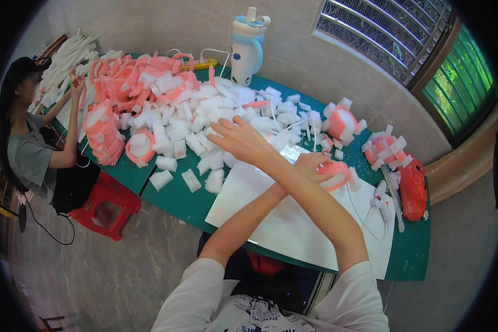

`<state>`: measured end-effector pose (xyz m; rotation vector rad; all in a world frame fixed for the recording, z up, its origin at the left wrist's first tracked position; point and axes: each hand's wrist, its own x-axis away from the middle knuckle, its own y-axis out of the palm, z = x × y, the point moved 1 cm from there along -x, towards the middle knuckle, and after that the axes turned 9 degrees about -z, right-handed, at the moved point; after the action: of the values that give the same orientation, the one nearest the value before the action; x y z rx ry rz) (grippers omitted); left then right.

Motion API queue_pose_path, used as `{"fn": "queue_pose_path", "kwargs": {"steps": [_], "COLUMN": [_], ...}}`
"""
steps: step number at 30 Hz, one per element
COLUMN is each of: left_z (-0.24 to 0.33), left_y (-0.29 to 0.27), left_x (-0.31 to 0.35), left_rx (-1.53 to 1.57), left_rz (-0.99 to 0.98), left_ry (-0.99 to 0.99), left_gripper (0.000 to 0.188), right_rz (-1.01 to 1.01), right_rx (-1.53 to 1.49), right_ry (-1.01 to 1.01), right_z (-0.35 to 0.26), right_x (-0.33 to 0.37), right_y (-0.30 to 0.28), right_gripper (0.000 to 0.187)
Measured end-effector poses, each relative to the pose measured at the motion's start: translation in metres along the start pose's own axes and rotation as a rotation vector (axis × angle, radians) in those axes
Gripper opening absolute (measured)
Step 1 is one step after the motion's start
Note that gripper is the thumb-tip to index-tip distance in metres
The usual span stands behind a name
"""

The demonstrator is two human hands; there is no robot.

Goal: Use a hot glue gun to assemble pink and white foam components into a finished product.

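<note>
My forearms cross over the white board (pixel 293 232), the right one on top. My left hand (pixel 314 166) reaches to the right and grips a pink plush band (pixel 336 176) bent into a ring; a white foam block (pixel 354 180) sits at its right side. My right hand (pixel 238 137) reaches to the left above a heap of white foam blocks (pixel 188 124), its fingers spread and nothing visible in them. Whether its fingertips touch the foam I cannot tell.
A white glue gun (pixel 378 202) with a cord lies right, beside a red bag (pixel 412 191). Pink bands with foam blocks (pixel 343 123) stand at the back right. A tall bottle (pixel 247 50) stands behind the heap. Left, a person (pixel 36 133) handles pink material near piled pink bands (pixel 116 83).
</note>
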<state>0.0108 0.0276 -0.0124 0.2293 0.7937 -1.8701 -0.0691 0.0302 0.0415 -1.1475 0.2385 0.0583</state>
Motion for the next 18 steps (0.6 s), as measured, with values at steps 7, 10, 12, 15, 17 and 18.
{"fn": "queue_pose_path", "kwargs": {"steps": [7, 10, 12, 15, 17, 18], "left_z": [0.004, 0.002, 0.001, 0.003, 0.007, 0.008], "left_y": [0.001, 0.004, 0.005, 0.002, 0.003, 0.002], "left_x": [0.001, -0.002, -0.003, 0.001, -0.002, -0.004], "left_rx": [-0.036, -0.008, -0.002, -0.053, -0.092, 0.064], "left_rz": [0.018, 0.021, 0.027, 0.061, 0.086, 0.104], "left_ry": [0.082, 0.067, 0.056, 0.089, 0.147, 0.148], "left_gripper": [0.041, 0.039, 0.039, 0.037, 0.036, 0.036], "right_rz": [-0.086, -0.080, 0.058, 0.293, 0.381, 0.488], "right_rx": [-0.108, -0.084, -0.266, -0.491, -0.500, -0.524], "right_ry": [0.064, 0.080, 0.155, 0.239, 0.340, 0.411], "right_z": [0.016, 0.020, 0.026, 0.033, 0.044, 0.049], "right_x": [-0.008, -0.003, 0.002, 0.016, 0.046, 0.063], "right_y": [0.036, 0.029, 0.016, -0.026, -0.053, -0.069], "right_gripper": [0.018, 0.020, 0.025, 0.030, 0.030, 0.031]}}
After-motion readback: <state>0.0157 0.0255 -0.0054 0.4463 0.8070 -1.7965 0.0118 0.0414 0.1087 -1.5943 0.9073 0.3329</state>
